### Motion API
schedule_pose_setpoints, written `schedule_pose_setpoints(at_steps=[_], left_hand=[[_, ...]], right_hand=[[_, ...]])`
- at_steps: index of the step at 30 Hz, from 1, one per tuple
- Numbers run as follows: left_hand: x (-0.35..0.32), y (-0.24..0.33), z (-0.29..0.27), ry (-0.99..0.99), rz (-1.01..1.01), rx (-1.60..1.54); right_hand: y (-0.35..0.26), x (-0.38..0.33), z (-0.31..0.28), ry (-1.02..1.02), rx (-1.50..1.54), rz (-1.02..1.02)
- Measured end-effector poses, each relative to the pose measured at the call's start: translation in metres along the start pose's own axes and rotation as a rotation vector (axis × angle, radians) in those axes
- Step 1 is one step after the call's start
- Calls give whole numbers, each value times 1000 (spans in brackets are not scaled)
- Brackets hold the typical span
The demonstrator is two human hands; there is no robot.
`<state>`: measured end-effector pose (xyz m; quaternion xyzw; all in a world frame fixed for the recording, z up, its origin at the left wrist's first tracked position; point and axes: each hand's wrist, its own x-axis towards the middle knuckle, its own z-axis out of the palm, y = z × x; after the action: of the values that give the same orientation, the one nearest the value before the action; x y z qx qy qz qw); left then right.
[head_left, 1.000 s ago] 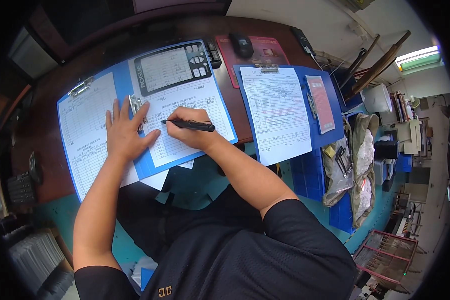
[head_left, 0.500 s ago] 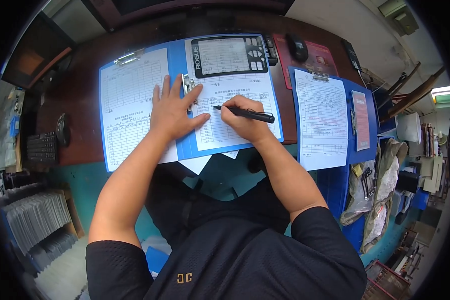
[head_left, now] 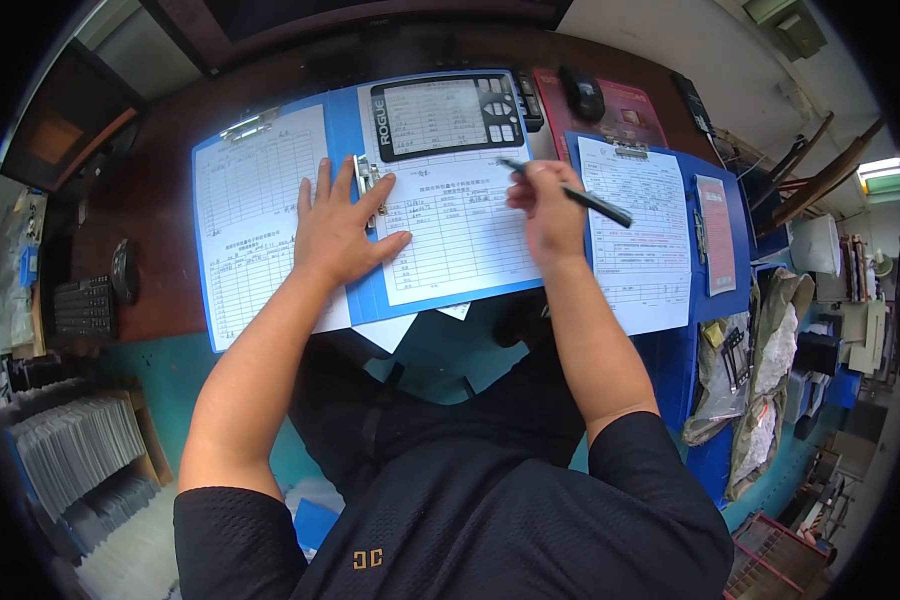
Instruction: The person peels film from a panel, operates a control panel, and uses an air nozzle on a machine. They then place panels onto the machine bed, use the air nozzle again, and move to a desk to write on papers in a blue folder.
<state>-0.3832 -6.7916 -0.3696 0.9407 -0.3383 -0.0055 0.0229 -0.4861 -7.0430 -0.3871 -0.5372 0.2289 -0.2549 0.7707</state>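
An opened blue clipboard folder (head_left: 368, 290) lies on the desk with a printed form (head_left: 450, 265) on its right side and another form (head_left: 255, 290) on its left. Across the folder's middle rests my left hand (head_left: 345, 230), fingers spread flat, next to the metal clip (head_left: 364, 182). My right hand (head_left: 553, 215) pinches a black pen (head_left: 600, 206), raised over the right edge of the form. The pen's tip points up and left, near a black-framed display device (head_left: 445, 118) with buttons that lies over the top of the papers.
A second blue clipboard (head_left: 720, 200) with a filled form (head_left: 640, 270) sits at the right, partly behind my right hand. Beyond it are a red mouse pad (head_left: 635, 115) and a black mouse (head_left: 581, 95). A keyboard (head_left: 83, 306) and another mouse (head_left: 125, 272) lie at far left.
My right hand has lifted from the form's upper rows and moved right and slightly up with the pen. The left hand stays flat; the whole view has shifted slightly.
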Motion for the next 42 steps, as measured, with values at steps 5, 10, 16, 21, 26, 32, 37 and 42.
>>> schedule_pose_setpoints(at_steps=[5, 10, 16, 21, 26, 32, 37, 42], left_hand=[[-5, -8, 4, 18, 8, 3], [-4, -4, 5, 20, 9, 12], [-4, -4, 5, 33, 11, 9], [-3, -2, 4, 31, 12, 11], [-3, -2, 4, 29, 15, 22], [-2, -2, 5, 3, 6, 44], [-2, -2, 6, 5, 2, 49], [-2, -1, 5, 6, 0, 48]], right_hand=[[-40, 10, -38, -16, -258, -67], [-16, 6, -65, -279, -407, -58], [-9, 4, -62, -217, -740, -202], [-10, 3, -61, -201, -798, -273], [-14, 1, -57, -195, -854, -284], [-14, 0, -56, -214, -891, -343], [-18, 1, -54, -226, -891, -304], [-11, 3, -60, -230, -881, -286]])
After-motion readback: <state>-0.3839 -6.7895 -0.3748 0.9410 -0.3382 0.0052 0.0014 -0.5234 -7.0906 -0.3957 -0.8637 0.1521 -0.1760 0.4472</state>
